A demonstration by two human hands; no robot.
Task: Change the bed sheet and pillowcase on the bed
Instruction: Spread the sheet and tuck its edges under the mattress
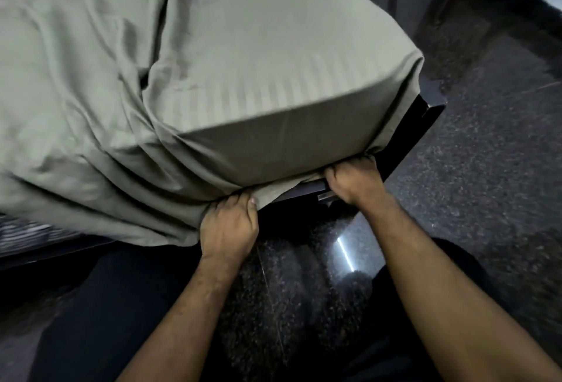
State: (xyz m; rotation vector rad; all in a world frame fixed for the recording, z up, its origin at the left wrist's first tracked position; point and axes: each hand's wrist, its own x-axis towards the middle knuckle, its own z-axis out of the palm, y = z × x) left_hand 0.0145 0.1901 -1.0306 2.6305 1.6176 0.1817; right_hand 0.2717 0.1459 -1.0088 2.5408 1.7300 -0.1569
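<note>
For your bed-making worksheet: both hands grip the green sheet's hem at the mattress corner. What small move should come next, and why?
Probably push the hem under the mattress: left hand and right hand grip the sheet where slack folds hang over the dark frame.

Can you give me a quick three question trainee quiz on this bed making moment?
1. True or false: the green sheet lies smooth over the whole mattress.
2. Where does the left hand grip the sheet?
A. at its lower edge near the mattress corner
B. on top of the bed
C. on the floor
3. Fill in: the right hand works the sheet at the corner above the black ____.

Key:
1. False; it is taut at the corner but bunched in folds further left.
2. A
3. bed frame
</note>
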